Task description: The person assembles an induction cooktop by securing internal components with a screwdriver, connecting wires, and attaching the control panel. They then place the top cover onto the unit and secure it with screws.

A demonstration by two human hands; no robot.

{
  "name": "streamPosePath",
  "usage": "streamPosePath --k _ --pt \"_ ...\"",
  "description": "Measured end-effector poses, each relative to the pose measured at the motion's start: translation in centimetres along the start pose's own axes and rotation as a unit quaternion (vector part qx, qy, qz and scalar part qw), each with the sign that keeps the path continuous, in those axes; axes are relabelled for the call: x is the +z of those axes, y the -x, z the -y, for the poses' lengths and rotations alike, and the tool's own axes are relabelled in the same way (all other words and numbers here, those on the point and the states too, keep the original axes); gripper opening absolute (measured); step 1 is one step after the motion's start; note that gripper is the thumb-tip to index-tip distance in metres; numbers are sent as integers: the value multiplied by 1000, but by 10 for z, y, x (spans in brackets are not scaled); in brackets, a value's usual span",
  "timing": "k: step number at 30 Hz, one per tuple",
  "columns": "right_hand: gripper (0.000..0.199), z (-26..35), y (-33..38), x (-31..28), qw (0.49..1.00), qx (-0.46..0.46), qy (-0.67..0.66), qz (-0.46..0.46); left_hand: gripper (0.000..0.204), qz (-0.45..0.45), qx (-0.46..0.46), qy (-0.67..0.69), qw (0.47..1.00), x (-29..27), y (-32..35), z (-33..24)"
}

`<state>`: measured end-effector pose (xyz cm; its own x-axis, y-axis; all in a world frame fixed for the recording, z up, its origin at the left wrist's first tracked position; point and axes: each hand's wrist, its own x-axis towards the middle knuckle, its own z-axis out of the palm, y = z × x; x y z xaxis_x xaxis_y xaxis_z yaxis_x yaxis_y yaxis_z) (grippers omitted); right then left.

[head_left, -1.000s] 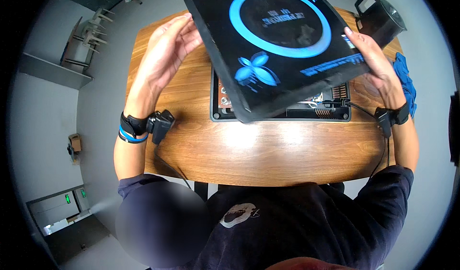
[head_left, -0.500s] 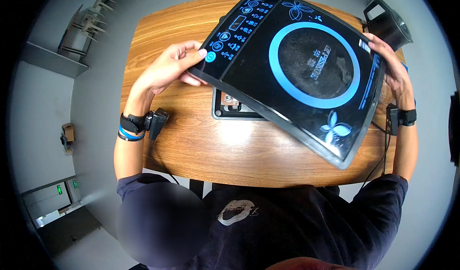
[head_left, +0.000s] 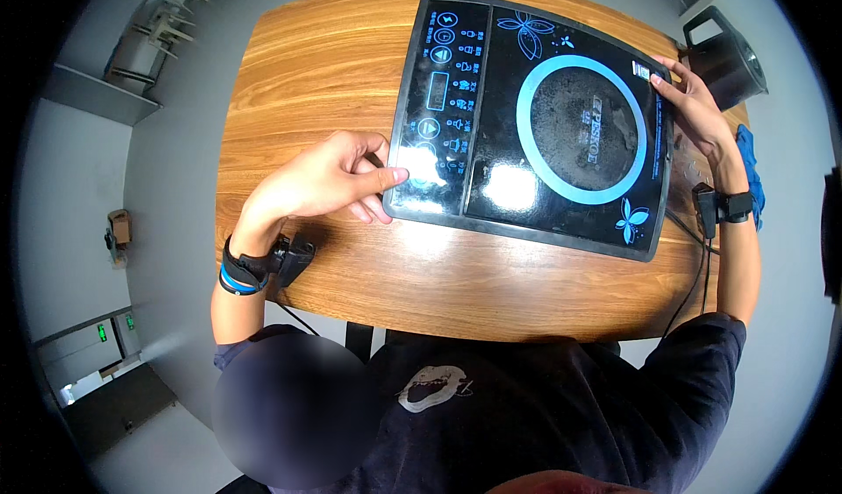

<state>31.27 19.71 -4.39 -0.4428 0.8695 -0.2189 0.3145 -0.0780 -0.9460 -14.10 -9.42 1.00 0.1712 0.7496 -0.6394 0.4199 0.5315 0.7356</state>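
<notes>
- and there it was, the black panel (head_left: pixel 553 218), blue ring up, angled over the right half of the desk (head_left: pixel 307 82)!
- left hand (head_left: pixel 329 178): gripping the near left corner, thumb flat on top, fingers at the edge.
- right hand (head_left: pixel 695 112): grasping the right edge toward its far end, near the black jug (head_left: pixel 732 68).
- step in hand, seemingly: two-handed positioning, what lay beneath hidden.
- next move seemed to call for level, even support and careful squaring.
</notes>
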Motion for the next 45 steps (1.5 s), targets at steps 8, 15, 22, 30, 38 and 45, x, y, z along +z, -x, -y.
streamPosePath --k 8,15,22,30,38,45 --pt "57 -3 -12 0 999 -11 50 7 40 -52 28 -30 998 4 -6 10" --pt "56 -7 -22 2 994 -23 110 10 38 -33 3 -78 996 9 -16 9" --pt "52 -4 -24 2 984 -41 172 6 41 -9 -13 -124 992 2 -17 1" --pt "53 -3 -25 1 976 -47 214 -8 44 29 -41 -168 984 -3 -25 -6" --pt "51 -5 -30 -3 976 -55 211 -13 46 23 -7 -157 987 -6 -33 -8" --pt "46 -3 -32 -1 970 -66 232 -15 37 -76 86 -76 990 -12 -52 11"
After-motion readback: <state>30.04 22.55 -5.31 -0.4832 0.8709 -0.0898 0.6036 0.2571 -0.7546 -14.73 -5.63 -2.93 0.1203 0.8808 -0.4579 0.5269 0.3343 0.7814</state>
